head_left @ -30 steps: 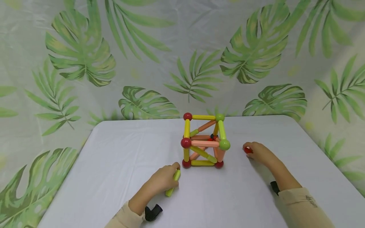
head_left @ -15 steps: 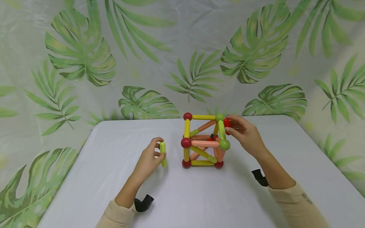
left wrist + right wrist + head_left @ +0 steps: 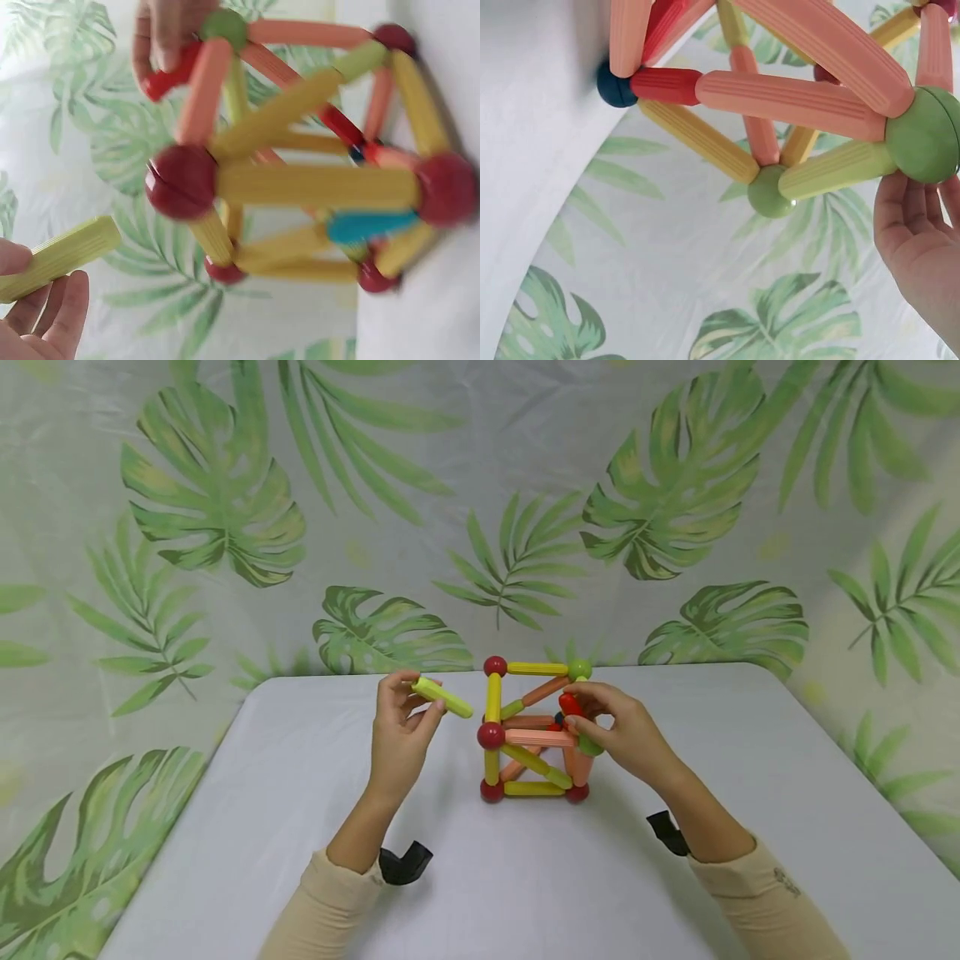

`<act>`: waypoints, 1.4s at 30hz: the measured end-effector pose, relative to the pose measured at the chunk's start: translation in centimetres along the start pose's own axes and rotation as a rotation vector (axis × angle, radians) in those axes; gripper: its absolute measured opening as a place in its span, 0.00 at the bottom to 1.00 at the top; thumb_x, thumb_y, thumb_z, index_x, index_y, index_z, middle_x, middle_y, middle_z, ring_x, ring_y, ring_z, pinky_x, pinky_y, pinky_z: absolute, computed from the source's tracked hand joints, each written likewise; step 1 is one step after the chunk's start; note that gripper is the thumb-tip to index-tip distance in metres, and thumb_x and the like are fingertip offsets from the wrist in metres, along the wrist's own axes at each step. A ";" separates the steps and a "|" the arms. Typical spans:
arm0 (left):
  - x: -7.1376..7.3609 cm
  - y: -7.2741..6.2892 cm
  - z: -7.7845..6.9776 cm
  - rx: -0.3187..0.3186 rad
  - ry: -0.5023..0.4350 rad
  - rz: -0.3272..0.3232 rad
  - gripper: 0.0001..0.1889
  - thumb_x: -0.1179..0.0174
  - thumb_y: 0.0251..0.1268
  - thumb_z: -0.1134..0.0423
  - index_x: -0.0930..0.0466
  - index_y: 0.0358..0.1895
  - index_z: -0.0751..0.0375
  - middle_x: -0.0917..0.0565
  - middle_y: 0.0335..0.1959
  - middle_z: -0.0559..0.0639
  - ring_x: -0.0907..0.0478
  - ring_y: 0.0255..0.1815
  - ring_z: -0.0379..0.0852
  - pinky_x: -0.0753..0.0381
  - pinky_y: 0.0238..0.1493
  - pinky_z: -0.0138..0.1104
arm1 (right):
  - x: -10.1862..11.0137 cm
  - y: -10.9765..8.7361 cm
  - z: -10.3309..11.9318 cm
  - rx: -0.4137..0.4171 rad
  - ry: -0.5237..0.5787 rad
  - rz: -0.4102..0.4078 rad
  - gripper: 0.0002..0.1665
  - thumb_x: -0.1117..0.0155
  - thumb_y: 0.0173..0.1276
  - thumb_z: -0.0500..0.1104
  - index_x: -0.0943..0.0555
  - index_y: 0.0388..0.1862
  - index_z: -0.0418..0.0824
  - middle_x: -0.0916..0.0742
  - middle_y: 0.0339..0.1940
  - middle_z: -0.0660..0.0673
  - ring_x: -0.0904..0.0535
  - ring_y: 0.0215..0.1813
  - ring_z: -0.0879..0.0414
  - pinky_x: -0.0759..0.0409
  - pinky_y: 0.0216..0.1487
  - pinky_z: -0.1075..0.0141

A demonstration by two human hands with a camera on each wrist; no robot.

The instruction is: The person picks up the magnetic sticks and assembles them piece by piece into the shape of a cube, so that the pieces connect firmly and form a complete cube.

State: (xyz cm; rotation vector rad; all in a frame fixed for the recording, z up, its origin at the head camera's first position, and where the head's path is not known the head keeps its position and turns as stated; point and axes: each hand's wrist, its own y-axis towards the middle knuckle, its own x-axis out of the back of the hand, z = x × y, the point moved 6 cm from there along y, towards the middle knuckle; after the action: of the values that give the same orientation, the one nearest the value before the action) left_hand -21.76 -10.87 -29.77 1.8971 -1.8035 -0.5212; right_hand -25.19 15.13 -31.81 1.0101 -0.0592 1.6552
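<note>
A cube-shaped frame of magnetic rods and balls stands on the table, with a dark red ball (image 3: 491,735) at its near upper left corner and a salmon rod (image 3: 540,737) along the near top edge. My left hand (image 3: 397,739) pinches a yellow-green rod (image 3: 67,255) in the air left of the frame, its free end pointing toward the frame. My right hand (image 3: 626,731) pinches a short red rod (image 3: 571,707) at the frame's upper right side. In the right wrist view, its fingers are right at the green ball (image 3: 924,136) and the red rod is hidden.
The white-covered table (image 3: 480,877) reaches the leaf-printed backdrop (image 3: 390,527) behind it. A blue rod (image 3: 371,225) and a dark blue ball (image 3: 616,82) belong to the lower part of the frame. Black wrist mounts (image 3: 405,862) hang beside both forearms.
My left hand has lifted the yellow-green rod up and tilted it toward the frame. My right hand has carried the red rod from the table at right to the frame's upper right side.
</note>
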 end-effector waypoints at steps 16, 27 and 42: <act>-8.2 2.1 1.7 0.077 -0.425 0.151 0.22 0.47 0.62 0.72 0.44 0.56 0.62 0.32 0.49 0.71 0.28 0.47 0.53 0.25 0.45 0.45 | 0.1 -0.5 4.2 0.119 0.035 -0.019 0.21 0.34 0.51 0.27 0.25 0.46 0.32 0.21 0.36 0.45 0.26 0.35 0.57 0.24 0.41 0.64; -8.7 2.2 -0.2 0.038 -0.294 0.167 0.23 0.47 0.61 0.75 0.42 0.58 0.67 0.31 0.48 0.67 0.28 0.47 0.53 0.23 0.43 0.40 | -0.7 0.0 1.3 0.070 0.040 -0.047 0.20 0.33 0.54 0.37 0.24 0.47 0.40 0.19 0.35 0.52 0.25 0.35 0.59 0.24 0.37 0.67; -5.9 5.0 5.7 0.047 0.241 0.347 0.27 0.41 0.59 0.62 0.36 0.62 0.54 0.35 0.57 0.52 0.31 0.52 0.52 0.27 0.47 0.39 | -2.1 2.4 -0.1 -0.178 0.061 0.010 0.18 0.37 0.60 0.45 0.22 0.48 0.41 0.21 0.26 0.46 0.28 0.29 0.53 0.28 0.20 0.67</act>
State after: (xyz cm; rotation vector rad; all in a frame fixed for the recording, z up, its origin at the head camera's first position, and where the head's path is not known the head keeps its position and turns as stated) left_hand -29.54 -5.51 -31.85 1.5487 -1.9349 -0.1236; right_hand -27.21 12.70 -32.07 0.8256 -0.1690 1.6574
